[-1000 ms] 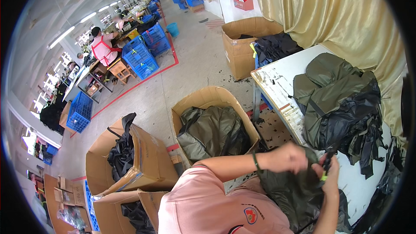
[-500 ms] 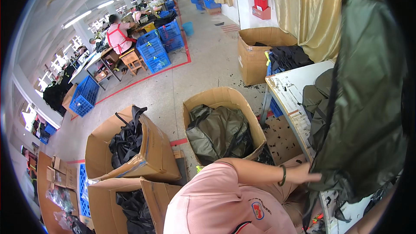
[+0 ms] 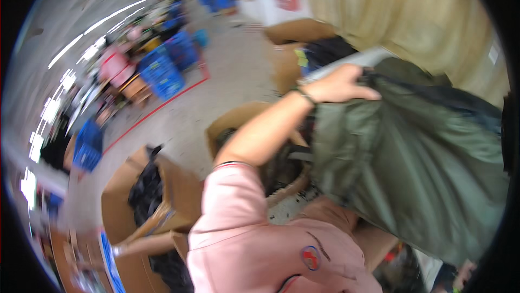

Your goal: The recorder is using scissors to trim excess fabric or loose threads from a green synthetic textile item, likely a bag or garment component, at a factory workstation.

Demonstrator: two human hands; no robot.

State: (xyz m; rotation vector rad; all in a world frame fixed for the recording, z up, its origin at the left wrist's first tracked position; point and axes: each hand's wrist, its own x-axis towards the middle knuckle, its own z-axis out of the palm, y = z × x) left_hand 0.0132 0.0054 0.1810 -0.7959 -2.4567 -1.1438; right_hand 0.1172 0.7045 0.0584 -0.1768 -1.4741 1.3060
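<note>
My left hand (image 3: 342, 85), with a dark bracelet at the wrist, is raised at the right and closed on the upper edge of a large dark green fabric piece (image 3: 411, 157). Its thumb lies over the cloth. Black trim runs along the top of the piece, which hangs in folds and covers most of the table. A small, blurred part of my right hand (image 3: 463, 275) shows below the cloth at the lower right; its fingers are not clear. More green fabric (image 3: 411, 69) lies behind the held piece.
An open carton (image 3: 238, 117) with dark green fabric stands behind my left arm. Two cartons with black fabric, one of them a tall box (image 3: 181, 184), stand at the left. Farther off are another carton (image 3: 284, 65), blue crates (image 3: 162, 71) and a seated person (image 3: 116, 65).
My left hand has risen from the table's near edge and now grips the cloth's top edge. The green piece has swung from hanging upright to spreading sideways. The view has shifted and blurred.
</note>
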